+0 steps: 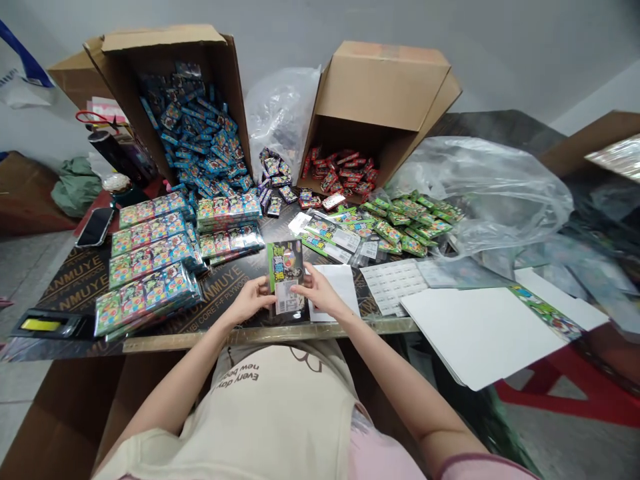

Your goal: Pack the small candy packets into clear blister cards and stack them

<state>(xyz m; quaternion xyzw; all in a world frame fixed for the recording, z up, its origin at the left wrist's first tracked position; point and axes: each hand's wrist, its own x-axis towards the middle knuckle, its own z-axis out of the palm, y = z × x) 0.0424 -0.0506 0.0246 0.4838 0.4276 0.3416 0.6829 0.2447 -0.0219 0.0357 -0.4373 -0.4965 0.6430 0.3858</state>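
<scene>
Near the table's front edge I hold up a dark printed packet [285,267] with green and yellow lettering and a pale label on its lower part. My left hand [253,300] grips its left edge between thumb and fingers. On the other side my right hand [320,293] pinches the right edge, with the thumb by the label. A white paper sheet [345,287] lies partly under my right hand. Just beyond the packet are flat green-and-black printed sleeves [327,240] with pale labels.
Stacks of wrapped colourful packs [150,267] stand at left. Open cartons hold blue packets [200,133] and red packets [345,170]. Green packets [413,220] are heaped at right, near clear plastic bags [500,187]. White cards [475,330] overhang the front edge. A phone [95,227] lies left.
</scene>
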